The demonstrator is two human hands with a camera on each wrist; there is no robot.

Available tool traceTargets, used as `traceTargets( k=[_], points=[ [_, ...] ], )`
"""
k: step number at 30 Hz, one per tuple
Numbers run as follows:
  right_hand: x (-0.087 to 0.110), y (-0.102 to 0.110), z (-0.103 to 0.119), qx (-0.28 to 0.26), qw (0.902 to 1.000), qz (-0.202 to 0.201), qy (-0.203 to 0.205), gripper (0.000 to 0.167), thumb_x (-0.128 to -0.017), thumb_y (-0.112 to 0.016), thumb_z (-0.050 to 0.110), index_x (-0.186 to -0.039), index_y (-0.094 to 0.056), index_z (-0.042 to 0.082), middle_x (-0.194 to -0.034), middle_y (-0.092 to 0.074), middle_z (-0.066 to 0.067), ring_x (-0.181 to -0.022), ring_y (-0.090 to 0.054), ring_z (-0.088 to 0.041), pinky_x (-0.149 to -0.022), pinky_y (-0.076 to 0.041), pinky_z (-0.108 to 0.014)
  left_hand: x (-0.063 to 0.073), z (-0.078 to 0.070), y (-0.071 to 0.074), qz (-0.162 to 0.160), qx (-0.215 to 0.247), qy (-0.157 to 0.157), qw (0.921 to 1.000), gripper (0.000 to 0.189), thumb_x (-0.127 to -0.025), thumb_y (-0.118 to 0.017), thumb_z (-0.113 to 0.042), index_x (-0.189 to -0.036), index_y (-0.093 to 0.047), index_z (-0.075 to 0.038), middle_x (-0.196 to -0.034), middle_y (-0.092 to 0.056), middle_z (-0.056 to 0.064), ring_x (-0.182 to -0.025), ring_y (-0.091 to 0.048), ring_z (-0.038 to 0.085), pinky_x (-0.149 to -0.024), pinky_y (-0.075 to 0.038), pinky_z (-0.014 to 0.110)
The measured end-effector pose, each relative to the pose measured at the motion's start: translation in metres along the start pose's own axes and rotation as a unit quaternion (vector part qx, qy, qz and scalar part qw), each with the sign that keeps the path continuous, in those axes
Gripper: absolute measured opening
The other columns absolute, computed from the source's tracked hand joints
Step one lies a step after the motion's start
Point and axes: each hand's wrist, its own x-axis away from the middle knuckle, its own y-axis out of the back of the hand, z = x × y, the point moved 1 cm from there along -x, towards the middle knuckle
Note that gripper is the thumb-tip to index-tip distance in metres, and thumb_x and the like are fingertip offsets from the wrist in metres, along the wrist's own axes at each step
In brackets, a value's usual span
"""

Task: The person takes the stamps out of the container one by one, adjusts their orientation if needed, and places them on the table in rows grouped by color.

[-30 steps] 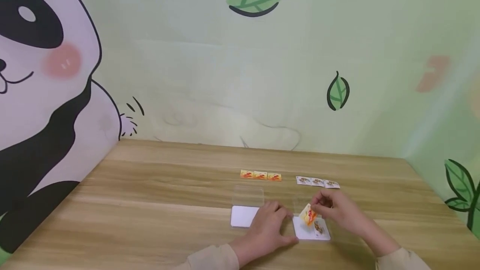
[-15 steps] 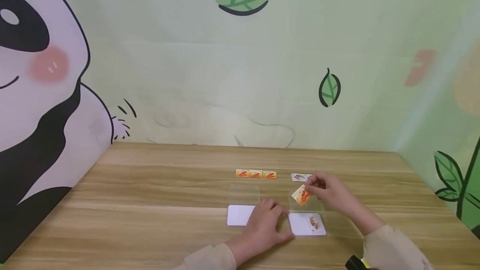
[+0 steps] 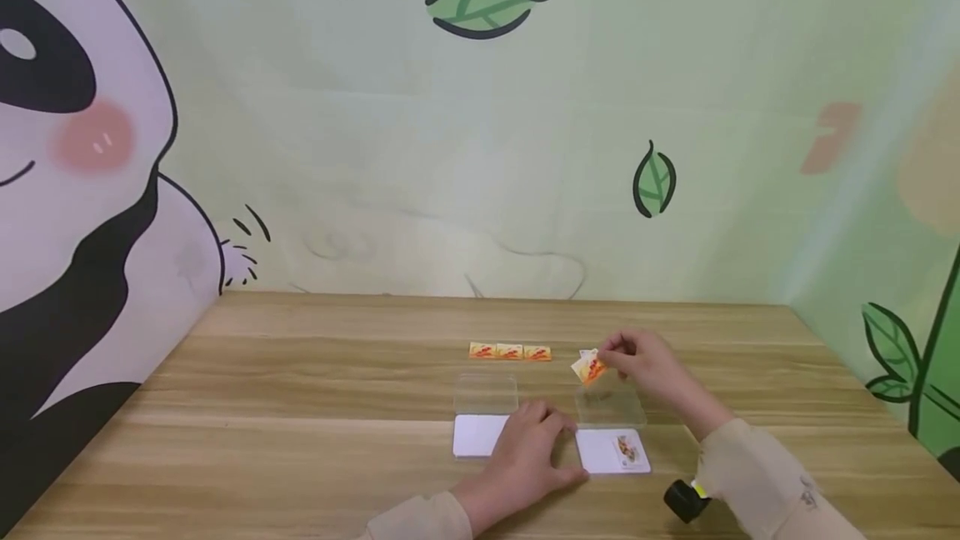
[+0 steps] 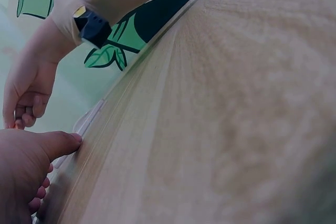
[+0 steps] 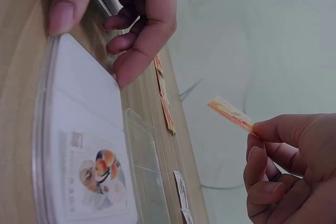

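Note:
My right hand [image 3: 641, 361] pinches a small yellow-orange stamp [image 3: 588, 367] between thumb and fingertips, above the table behind the right case. In the right wrist view, that stamp [image 5: 228, 114] is held by one end. My left hand [image 3: 525, 452] grips the left side of the right white case [image 3: 596, 450], thumb at its near corner and a finger at its far corner. This case lies flat, its clear lid [image 3: 611, 409] folded back. On its right half rests a pale stamp [image 5: 102, 182] with a colourful bird picture.
A second white case [image 3: 476, 436] with its clear lid [image 3: 486, 394] folded back lies on the left, partly behind my left hand. Three orange stamps [image 3: 510, 352] stand in a row at the back. Pale stamps [image 5: 181, 190] lie behind the right case, mostly covered by my right hand in the head view.
My right hand has carried the orange stamp from above the right case back over its lid to near the pale stamps. The left hand has stayed at the case.

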Motion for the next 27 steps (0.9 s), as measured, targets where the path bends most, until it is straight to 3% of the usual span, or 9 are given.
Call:
traceTargets(
  k=[15, 27],
  points=[
    [-0.028, -0.009, 0.000, 0.013, 0.9982, -0.040, -0.042, 0.018, -0.094, -0.057, 0.013, -0.100, -0.061, -0.004, -0.080, -0.058, -0.007, -0.067, -0.048, -0.014, -0.057, -0.042, -0.025, 0.000, 0.001, 0.001, -0.003, 0.004, -0.004, 1.0000, 0.048, -0.072, -0.080, -0.045, -0.108, -0.067, -0.017, -0.101, -0.056, -0.005, -0.098, -0.051, 0.012, -0.087, -0.043, 0.026],
    [-0.042, -0.018, -0.008, -0.001, 0.9968, -0.062, -0.052, 0.017, -0.090, -0.059, 0.009, -0.096, -0.062, -0.006, -0.078, -0.060, -0.007, -0.068, -0.051, -0.015, -0.056, -0.042, -0.025, 0.002, -0.001, 0.001, -0.021, -0.008, -0.011, 0.9997, 0.047, -0.070, -0.080, -0.046, -0.106, -0.067, -0.018, -0.099, -0.056, -0.006, -0.096, -0.051, 0.011, -0.084, -0.043, 0.024]
  ],
)
